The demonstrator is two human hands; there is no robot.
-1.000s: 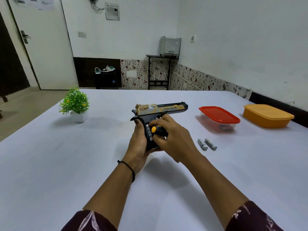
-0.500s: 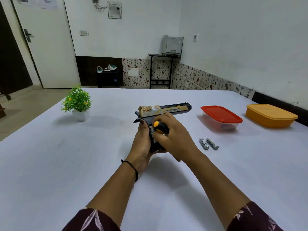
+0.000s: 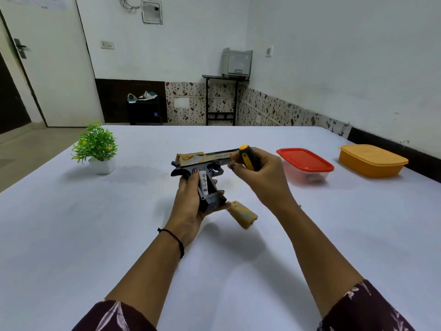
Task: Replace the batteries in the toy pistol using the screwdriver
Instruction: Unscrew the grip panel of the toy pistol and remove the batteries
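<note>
Head view: left hand (image 3: pixel 188 206) wrapped around the grip of the toy pistol (image 3: pixel 202 163), fingers clamped on it, thumb up along the rear of the grip. Pistol held above the white table (image 3: pixel 71 223), barrel pointing right, grip compartment open toward the camera with a battery (image 3: pixel 204 183) showing inside, right beside the thumb tip. Right hand (image 3: pixel 260 177) raised just right of the pistol, fingers closed around the black-and-yellow screwdriver (image 3: pixel 248 158), yellow end sticking up above the knuckles, close to the barrel; tip hidden in the hand. Tan grip cover (image 3: pixel 242 213) lying loose on the table just below the pistol, between the two wrists. Farther right, red-lidded box (image 3: pixel 305 163) and orange box (image 3: pixel 372 161). Small potted plant (image 3: pixel 95 146) well to the left.
</note>
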